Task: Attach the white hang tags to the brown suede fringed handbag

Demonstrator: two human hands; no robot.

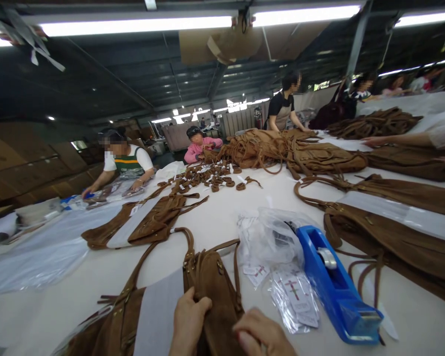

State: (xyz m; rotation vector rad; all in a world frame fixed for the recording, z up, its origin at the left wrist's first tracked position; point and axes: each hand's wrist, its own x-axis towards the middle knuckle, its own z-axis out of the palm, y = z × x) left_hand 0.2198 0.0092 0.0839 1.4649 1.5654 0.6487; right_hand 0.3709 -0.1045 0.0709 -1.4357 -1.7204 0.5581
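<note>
**Suede bags across a long white worktable**

You stand at a wide white table [222, 212] in a dim workshop under strip lights, with co-workers seated and standing along its far edges. Take the blue tape dispenser [337, 287] as your marker. Just left of it, at the near edge, lies the brown suede handbag [211, 282] you are handling, straps trailing away from you, a white paper sheet [159, 316] over its left half. Your left hand [187, 321] has its fingers curled and pinched onto the bag's upper fold. Your right hand [261, 336] rests on the bag nearer the dispenser, fingers together and bent; whether they grip the suede, you cannot tell. Beside the dispenser's left flank sit clear packets of hang tags [292, 296]. Beyond it lies a heap of brown bags [292, 148].
</note>
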